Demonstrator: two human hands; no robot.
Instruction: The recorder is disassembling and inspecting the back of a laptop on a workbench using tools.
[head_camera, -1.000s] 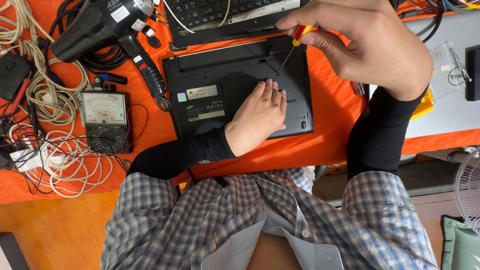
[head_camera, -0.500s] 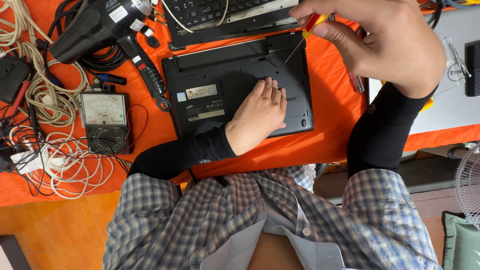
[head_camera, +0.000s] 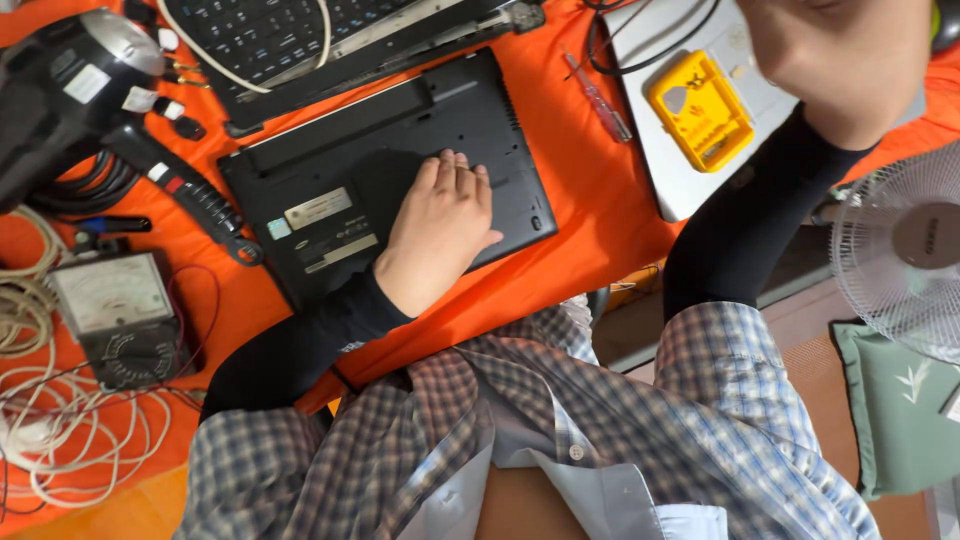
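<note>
**Workbench inspection: overturned laptop under the left hand**

The work surface is a table covered with an orange cloth (head_camera: 590, 190), crowded on its left side. A black laptop (head_camera: 330, 170) lies bottom up near the middle of the cloth. The left hand (head_camera: 440, 225) rests flat on its underside, fingers extended together and grasping nothing. The right hand (head_camera: 835, 55) is raised above the table at the upper right, closed into a loose fist; whether it holds anything cannot be told from this view.

Beyond the laptop lies a second machine with its keyboard (head_camera: 290, 30) exposed and a white cable across it. A black heat gun (head_camera: 70, 90) sits at the upper left, its cord coiled beside it. An analogue meter (head_camera: 115, 310) lies near the left edge, with loops of white wire (head_camera: 80, 440) below it. To the right of the laptop a thin screwdriver (head_camera: 598, 95) rests on the cloth, just beside a silver laptop (head_camera: 690, 185) that carries a yellow tester (head_camera: 700, 110).

Off the table, at the right, stand a white fan (head_camera: 900, 260) and a green cushion (head_camera: 900, 410) on a brown floor.
</note>
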